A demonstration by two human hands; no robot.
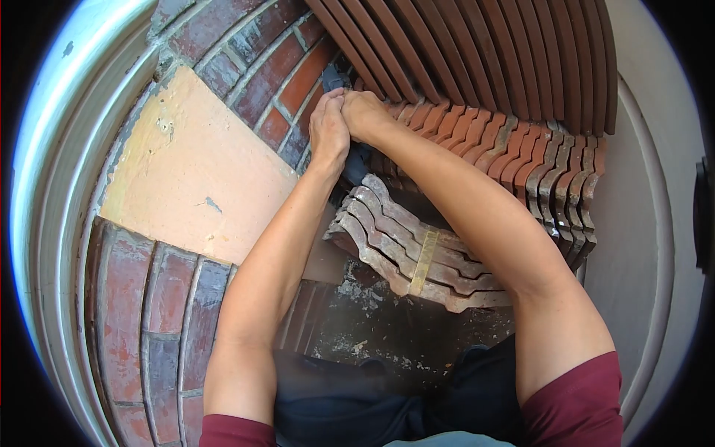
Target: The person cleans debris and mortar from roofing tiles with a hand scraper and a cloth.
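My left hand and my right hand are pressed together at the far end of my reach, in the corner between the brick wall and the stacked tiles. Fingers on both hands are curled closed, and whatever lies inside them is hidden. Just beyond them, a grey-blue thing shows in part; its kind cannot be told. Below my right wrist, a row of wavy-edged terracotta tiles stands on edge. Nearer to me lies a smaller bundle of weathered wavy tiles, with a yellow band around it.
Long brown curved tiles stand tightly side by side above the terracotta row. A brick wall with a peach-painted patch runs along the left. A pale wall closes the right side. The dark floor is speckled with debris.
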